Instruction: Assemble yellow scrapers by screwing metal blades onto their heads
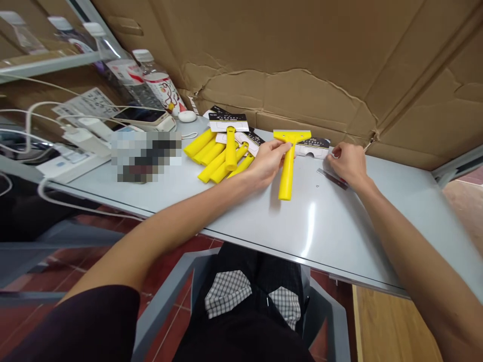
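A yellow scraper (287, 163) lay on the grey desk (320, 226). The left hand (267, 162) had its grip closed on the neck. The right hand (349, 162), just right of it, pinched a thin blade (332, 178).

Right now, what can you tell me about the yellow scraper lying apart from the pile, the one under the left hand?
The yellow scraper looks like moulded plastic: a long straight handle and a wide flat head, forming a T. It lies flat on the grey table, head toward the cardboard wall, handle pointing back to the person. The left hand rests its fingers against the handle just below the head. The right hand is apart from it, on a thin dark strip.
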A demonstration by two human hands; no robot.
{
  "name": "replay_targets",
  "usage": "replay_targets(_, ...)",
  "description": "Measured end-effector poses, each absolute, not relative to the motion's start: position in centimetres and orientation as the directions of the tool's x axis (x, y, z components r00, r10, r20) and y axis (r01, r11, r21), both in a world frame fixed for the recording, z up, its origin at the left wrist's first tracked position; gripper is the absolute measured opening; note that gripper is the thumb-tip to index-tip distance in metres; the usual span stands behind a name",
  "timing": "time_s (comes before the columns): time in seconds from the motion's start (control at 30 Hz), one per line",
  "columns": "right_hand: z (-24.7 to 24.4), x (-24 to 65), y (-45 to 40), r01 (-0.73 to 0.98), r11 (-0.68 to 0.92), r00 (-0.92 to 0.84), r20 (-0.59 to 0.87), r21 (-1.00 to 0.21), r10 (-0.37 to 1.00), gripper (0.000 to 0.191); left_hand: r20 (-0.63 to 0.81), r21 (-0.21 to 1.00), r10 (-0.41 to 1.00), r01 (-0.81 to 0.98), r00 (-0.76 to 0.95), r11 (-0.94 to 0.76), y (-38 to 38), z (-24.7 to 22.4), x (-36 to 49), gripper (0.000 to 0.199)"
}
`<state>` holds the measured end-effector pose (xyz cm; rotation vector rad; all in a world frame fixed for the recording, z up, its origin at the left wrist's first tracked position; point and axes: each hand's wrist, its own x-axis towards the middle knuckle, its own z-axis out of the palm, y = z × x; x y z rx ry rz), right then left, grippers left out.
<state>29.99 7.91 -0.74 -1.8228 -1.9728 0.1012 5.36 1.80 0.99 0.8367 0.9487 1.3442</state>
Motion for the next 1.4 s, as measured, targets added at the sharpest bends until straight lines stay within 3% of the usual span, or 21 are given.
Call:
replay_targets(0.1, -0.6, 29.7, 7.6, 0.926, 0.092, 0.028, 0.31, -0.366, 0.95, 0.022, -0.087, 0.913, 0.996, -0.402, -0.016, 0.073, 1.8, 0.9, 5.3, 0.016)
replay_targets(0.3, -0.2, 28.6, 9.0, 0.953, 0.006, 0.032, 0.12, -0.303, 0.992, 0.076, -0.077, 0.906, 0.996, -0.419, -0.035, 0.056, 2.1, 1.1, 4.9, 0.018)
replay_targets(0.37, -0.2, 28.2, 9.8, 0.955, 0.027, 0.0, 0.092, -0.295, 0.996, 0.066, -0.077, 0.908, 0.996, -0.416, -0.042, 0.053, 2.2, 1.3, 4.8, 0.018)
replay_targets(0.47, -0.5, 27.8, 10.5, 0.922, 0.092, -0.055, 0.107, -0.377, 0.993, 0.042, -0.085, 0.906, 0.996, -0.42, -0.037, 0.062, 2.2, 1.6, 4.7, 0.02)
replay_targets(0.7, -0.6, 27.0, 9.7, 0.843, 0.193, -0.106, 0.197, -0.503, 0.975, 0.017, -0.087, 0.903, 0.993, -0.426, -0.075, 0.047, 2.1, 2.3, 4.6, 0.021)
replay_targets(0.87, -0.4, 27.2, 8.7, 0.74, 0.259, -0.15, 0.224, -0.621, 0.963, 0.017, -0.064, 0.911, 0.993, -0.411, -0.099, 0.018, 2.4, 2.8, 4.1, 0.019)
replay_targets(1.0, 0.5, 28.3, 6.4, 0.549, 0.287, -0.115, 0.269, -0.785, 0.956, 0.019, -0.03, 0.906, 0.993, -0.424, -0.115, -0.021, 2.5, 3.5, 3.5, 0.018)
replay_targets(1.07, 1.0, 28.9, 4.7, 0.432, 0.228, -0.107, 0.201, -0.872, 0.974, 0.023, -0.007, 0.899, 0.992, -0.436, -0.126, -0.049, 2.6, 3.7, 3.2, 0.016)
replay_targets(1.2, 1.7, 30.1, 1.8, 0.332, 0.145, -0.118, 0.111, -0.932, 0.987, 0.043, -0.005, 0.871, 0.985, -0.484, -0.174, -0.081, 3.3, 4.1, 2.4, 0.014)
replay_targets(1.4, 1.0, 30.2, 0.0, 0.158, 0.086, -0.341, 0.027, -0.984, 0.94, 0.056, -0.046, 0.836, 0.967, -0.539, -0.252, -0.101, 4.9, 3.7, 1.5, 0.01)
